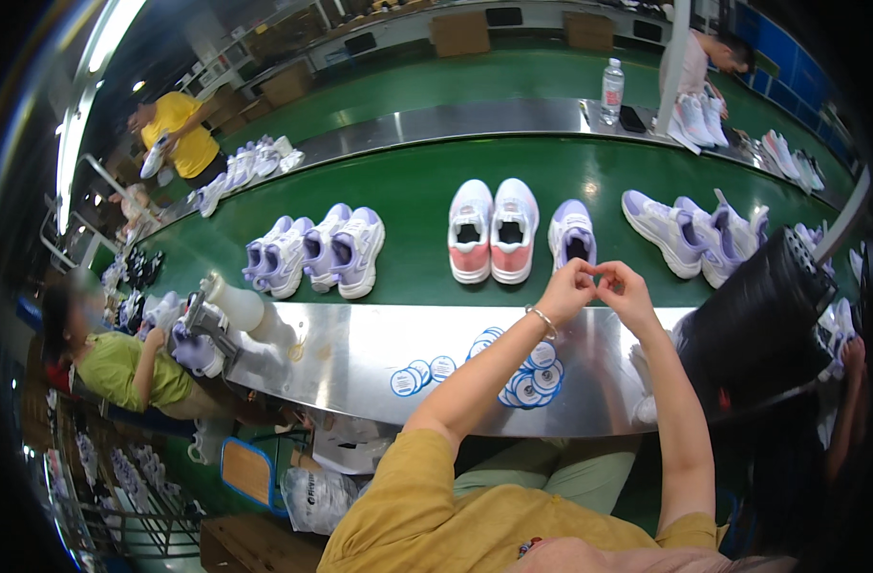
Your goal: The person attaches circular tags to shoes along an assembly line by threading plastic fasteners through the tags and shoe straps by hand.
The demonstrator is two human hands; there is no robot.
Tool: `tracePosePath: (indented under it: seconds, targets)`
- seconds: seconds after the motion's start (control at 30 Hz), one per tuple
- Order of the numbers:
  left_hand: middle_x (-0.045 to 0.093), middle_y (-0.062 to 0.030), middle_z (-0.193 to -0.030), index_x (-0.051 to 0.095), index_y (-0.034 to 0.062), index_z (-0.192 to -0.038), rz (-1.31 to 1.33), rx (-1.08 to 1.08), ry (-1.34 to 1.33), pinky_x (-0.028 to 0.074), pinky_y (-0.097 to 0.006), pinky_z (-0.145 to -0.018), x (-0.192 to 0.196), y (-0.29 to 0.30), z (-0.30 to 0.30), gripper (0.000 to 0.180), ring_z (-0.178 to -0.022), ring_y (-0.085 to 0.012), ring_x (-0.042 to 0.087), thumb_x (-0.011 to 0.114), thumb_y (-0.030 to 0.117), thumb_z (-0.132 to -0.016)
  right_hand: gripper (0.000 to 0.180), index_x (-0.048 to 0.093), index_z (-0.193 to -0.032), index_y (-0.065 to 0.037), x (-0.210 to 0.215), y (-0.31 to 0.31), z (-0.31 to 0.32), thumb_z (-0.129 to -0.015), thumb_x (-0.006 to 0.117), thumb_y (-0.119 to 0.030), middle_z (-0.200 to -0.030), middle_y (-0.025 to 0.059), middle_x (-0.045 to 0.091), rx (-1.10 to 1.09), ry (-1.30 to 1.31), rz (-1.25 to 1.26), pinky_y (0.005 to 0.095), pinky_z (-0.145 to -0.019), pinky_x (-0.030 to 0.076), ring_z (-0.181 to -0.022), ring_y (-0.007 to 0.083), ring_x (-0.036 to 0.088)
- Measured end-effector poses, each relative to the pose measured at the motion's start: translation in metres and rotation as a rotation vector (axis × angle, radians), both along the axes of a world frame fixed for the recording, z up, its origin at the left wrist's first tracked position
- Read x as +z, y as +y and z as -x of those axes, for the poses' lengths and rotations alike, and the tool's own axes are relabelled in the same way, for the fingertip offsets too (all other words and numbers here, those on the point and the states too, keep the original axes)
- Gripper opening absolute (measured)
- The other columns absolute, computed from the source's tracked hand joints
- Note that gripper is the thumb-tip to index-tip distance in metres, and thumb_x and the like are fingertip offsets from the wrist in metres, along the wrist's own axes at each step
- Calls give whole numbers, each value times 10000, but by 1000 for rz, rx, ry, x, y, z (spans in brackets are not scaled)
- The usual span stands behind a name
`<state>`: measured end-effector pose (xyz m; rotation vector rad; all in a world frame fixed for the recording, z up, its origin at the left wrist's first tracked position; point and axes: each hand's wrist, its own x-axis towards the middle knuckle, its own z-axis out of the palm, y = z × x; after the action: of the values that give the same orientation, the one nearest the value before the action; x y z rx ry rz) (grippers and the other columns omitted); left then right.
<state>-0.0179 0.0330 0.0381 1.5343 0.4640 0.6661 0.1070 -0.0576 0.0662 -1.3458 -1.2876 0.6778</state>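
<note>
mustard shirt [436, 516] foremost, left hand [567, 290] and right hand [629, 298] meet by lavender shoe [571, 225], grip pinched, contents unclear

There are two pink-heeled shoes [470, 256]. Just right of them is one lavender shoe [570, 220], and to their left are four lavender-and-white shoes [358, 253]; farther right, a shoe cluster [664, 231] overlaps too much to count. Beyond the pink-heeled pair are one clear bottle [611, 91] and one black phone [632, 119]. Nearer than the pair, to its left, lie three round labels [405, 382], near an uncountable label pile [537, 384].
</note>
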Motion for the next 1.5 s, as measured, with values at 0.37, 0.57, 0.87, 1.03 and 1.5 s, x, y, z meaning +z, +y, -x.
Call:
tracePosePath:
  seconds: [0.37, 0.57, 0.87, 1.03, 1.5]
  targets:
    - [529, -173, -990, 538, 103, -1099, -804, 433, 610, 471, -415, -729, 11, -21, -1, 411, -905, -356, 545, 667, 285, -754, 163, 597, -912, 8, -13, -38, -43, -750, 590, -12, -727, 88, 616, -342, -141, 2, 254, -586, 457, -633, 128, 568]
    - [485, -227, -952, 561, 84, -973, -760, 454, 625, 482, -436, -679, -12, -18, -21, 245, -757, -401, 573, 638, 211, -778, 167, 601, -900, -9, -27, -69, -91, -735, 585, -24, -875, 111, 598, -572, -468, 49, 330, -666, 467, -752, 234, 581]
    - [497, -237, -1050, 572, 62, -994, -742, 559, 635, 481, -427, -731, -22, 3, -42, 267, -831, -399, 580, 644, 193, -772, 166, 657, -846, -11, -15, -28, -160, -694, 596, -36, -1356, 119, 367, -610, -1059, 553, 416, -840, 472, -1052, 375, 483]
    - [504, -229, -1054, 575, 49, -1011, -719, 542, 596, 474, -397, -767, -23, 5, -40, 295, -847, -370, 580, 650, 200, -769, 198, 653, -870, 11, -18, -14, -167, -692, 606, -63, -1190, 135, 504, -505, -1076, 672, 395, -804, 492, -1001, 372, 538]
    - [518, -199, -1072, 528, -1, -1107, -822, 468, 454, 462, -378, -789, 0, 1, 5, 372, -937, -338, 543, 632, 135, -777, 188, 647, -890, -15, 10, -29, -74, -733, 558, -70, -933, 152, 626, -191, -229, 132, 351, -781, 469, -888, 305, 597]
